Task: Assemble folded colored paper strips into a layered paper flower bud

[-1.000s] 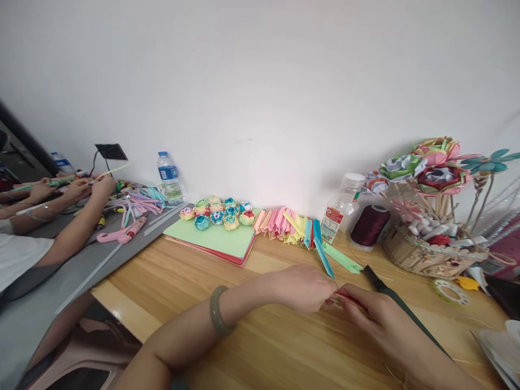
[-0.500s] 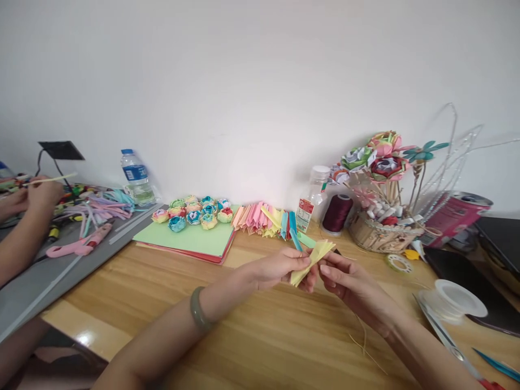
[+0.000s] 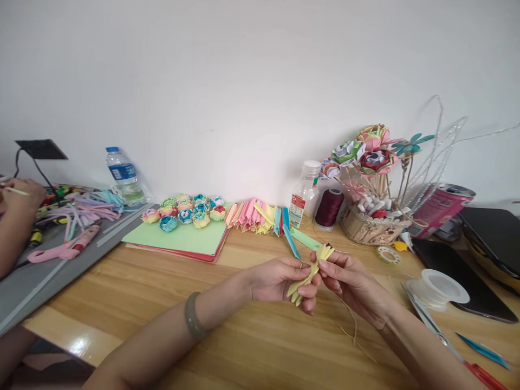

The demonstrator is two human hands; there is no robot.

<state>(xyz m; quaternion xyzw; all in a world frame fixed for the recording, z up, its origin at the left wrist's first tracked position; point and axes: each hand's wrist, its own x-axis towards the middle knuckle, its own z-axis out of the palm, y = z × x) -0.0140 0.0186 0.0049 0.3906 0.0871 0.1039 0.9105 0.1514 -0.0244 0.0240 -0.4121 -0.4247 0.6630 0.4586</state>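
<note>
A bundle of folded yellow paper strips [image 3: 300, 288] is pinched at its middle by my left hand [image 3: 280, 279], its ends fanning out above and below. My right hand [image 3: 351, 281] grips the upper part of the same bundle between thumb and fingers. Thin tan thread [image 3: 355, 327] trails below my right hand onto the wooden table; where it meets the paper is hidden. Just beyond my hands lie a blue folded paper strip [image 3: 290, 241] and a row of pink, yellow and orange folded papers [image 3: 252, 215].
Paper flowers [image 3: 186, 216] sit on green paper [image 3: 174, 241]. A bottle [image 3: 311, 189], purple thread spool [image 3: 329, 208] and flower basket [image 3: 376, 230] stand along the wall. Scissors [image 3: 441, 338] and a white spool [image 3: 444, 287] lie right. At left are another person's hand [image 3: 24, 197] and a pink glue gun [image 3: 65, 249].
The yellow paper bundle has turned steeper and its lower end has spread. My right hand has moved from beside it onto its upper part. The view has shifted slightly right.
</note>
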